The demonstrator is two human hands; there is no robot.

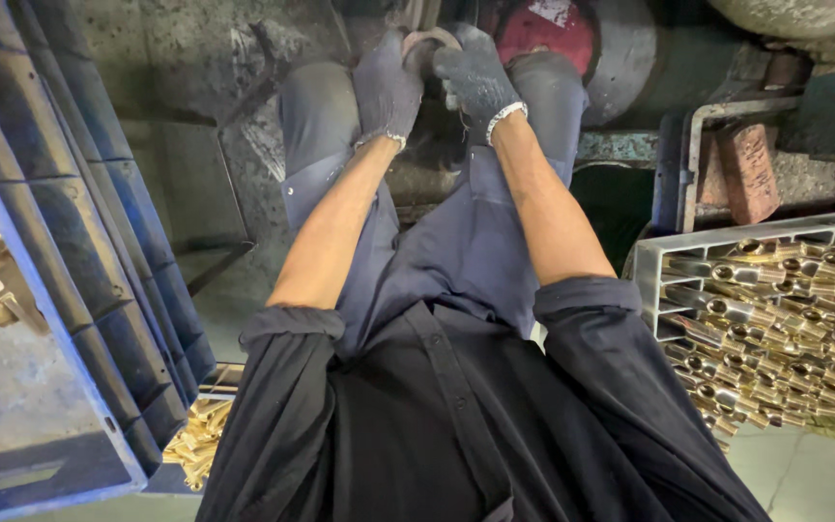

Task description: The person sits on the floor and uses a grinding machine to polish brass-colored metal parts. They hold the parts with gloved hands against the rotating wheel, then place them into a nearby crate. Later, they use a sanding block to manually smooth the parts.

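I am seated, looking down past my dark shirt and blue trousers. Both forearms reach out over my knees. My left hand point(387, 89) and my right hand point(475, 77) wear dark grey knit gloves and meet at the top of the view. Together they grip a small pale curved piece point(429, 41), only its upper edge showing between the fingers. What the piece is cannot be made out. A red round machine part point(545, 31) sits just beyond my right hand.
A grey crate point(651, 259) at the right is packed with several brass tube fittings point(785, 329). A large blue-grey plastic crate point(70, 242) stands at the left, with more brass pieces point(197, 435) low beside it. A reddish brick point(748, 172) lies at the upper right.
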